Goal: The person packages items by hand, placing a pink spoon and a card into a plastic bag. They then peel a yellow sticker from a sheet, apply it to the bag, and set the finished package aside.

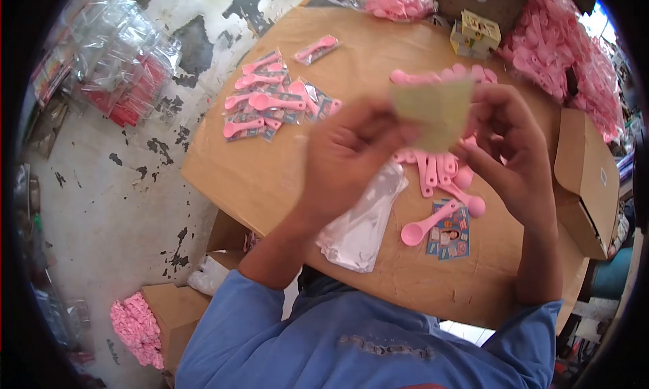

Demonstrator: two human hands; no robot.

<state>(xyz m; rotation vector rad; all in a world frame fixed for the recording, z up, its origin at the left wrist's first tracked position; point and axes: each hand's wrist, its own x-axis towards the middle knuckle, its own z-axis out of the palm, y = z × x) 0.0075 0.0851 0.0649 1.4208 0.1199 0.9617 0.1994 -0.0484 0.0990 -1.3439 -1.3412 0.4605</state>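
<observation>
Pale yellow-green paper card (436, 111), small, flat and blurred, is held up in the air above the round brown cardboard-topped table (270, 179), between a person's two bare hands. The left hand (345, 166) pinches the card's left edge; the right hand (510, 145) pinches its right edge with curled fingertips. The exact finger placement is too blurred to tell. Directly beneath the card lies a loose row of pink plastic measuring spoons (436, 169). Below the card and nearer the person, one pink spoon (426, 225) rests across a printed picture card (451, 239), and just left of that is a stack of clear plastic bags (358, 230). Well to the left of the card sit pink spoons already sealed in clear bags (270, 101). To the card's right an open brown cardboard box (588, 176) crowds the table's edge, and above that is a large heap of bagged pink spoons (561, 51). The card is probably best held lightly by its edges and kept flat, so that it does not crease or slip. The freest room seems to be the bare tabletop down and left of the card. The table's rim there drops to a chipped grey floor (115, 186), so anything set down is safer kept well inside it.
</observation>
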